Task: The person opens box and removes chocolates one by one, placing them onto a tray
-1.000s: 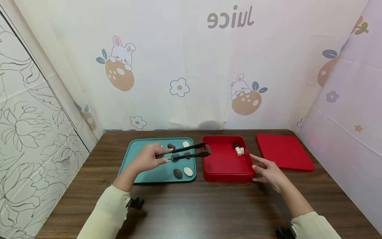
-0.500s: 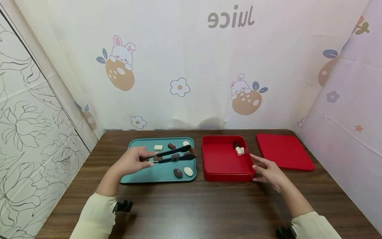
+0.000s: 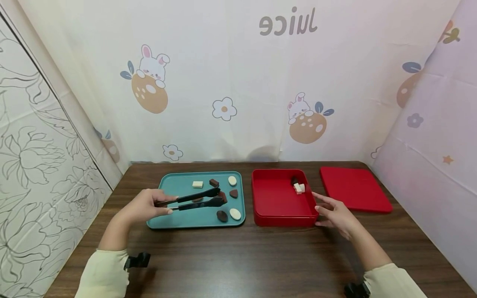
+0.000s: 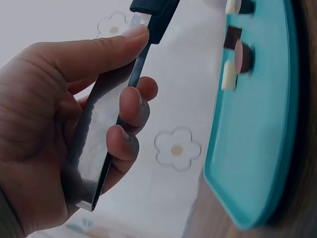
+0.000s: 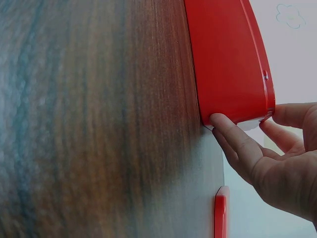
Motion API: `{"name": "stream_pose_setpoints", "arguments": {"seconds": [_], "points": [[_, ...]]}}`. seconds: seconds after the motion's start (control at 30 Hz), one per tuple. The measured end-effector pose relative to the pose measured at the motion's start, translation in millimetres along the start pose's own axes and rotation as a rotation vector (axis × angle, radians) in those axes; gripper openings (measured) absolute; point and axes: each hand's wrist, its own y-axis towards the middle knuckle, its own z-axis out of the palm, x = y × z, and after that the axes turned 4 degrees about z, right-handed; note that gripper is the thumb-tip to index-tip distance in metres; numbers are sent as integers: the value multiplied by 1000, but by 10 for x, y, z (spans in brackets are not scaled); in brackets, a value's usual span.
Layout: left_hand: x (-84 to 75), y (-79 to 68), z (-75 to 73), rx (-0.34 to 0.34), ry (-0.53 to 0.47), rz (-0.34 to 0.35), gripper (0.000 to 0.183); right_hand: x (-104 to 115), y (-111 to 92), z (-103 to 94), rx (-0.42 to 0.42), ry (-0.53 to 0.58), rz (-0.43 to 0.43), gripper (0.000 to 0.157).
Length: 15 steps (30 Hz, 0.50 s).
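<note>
My left hand (image 3: 143,205) grips black-and-metal tongs (image 3: 199,194) by the handle, above a teal tray (image 3: 177,222). The tong tips are apart, over the tray's middle, and a reddish-brown patch shows at them; I cannot tell whether it is a held piece. On the tray lie white and brown chocolates, among them a white bar (image 3: 197,184), a dark oval (image 3: 222,216) and a white oval (image 3: 235,214). My right hand (image 3: 337,215) touches the right wall of a red box (image 3: 285,221) with extended fingers. Inside the box, white pieces (image 3: 299,188) and a dark one sit together at the right.
A flat red lid (image 3: 355,189) lies on the wooden table (image 3: 238,260), right of the box. Patterned cloth (image 3: 223,62) stands behind the table and along both sides. A narrow strip of table separates tray and box.
My left hand has moved left with the tongs, from beside the box to over the tray. The reddish-brown patch has moved with the tips. My right hand and the box have stayed put.
</note>
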Motion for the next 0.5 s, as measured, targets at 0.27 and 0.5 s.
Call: {"name": "stream_pose_setpoints", "arguments": {"seconds": [0.27, 0.5], "points": [[116, -158, -87, 31, -45, -4, 41, 0, -8, -2, 11, 0, -2, 63], [225, -238, -95, 53, -36, -63, 41, 4, -12, 4, 10, -3, 6, 63]]}}
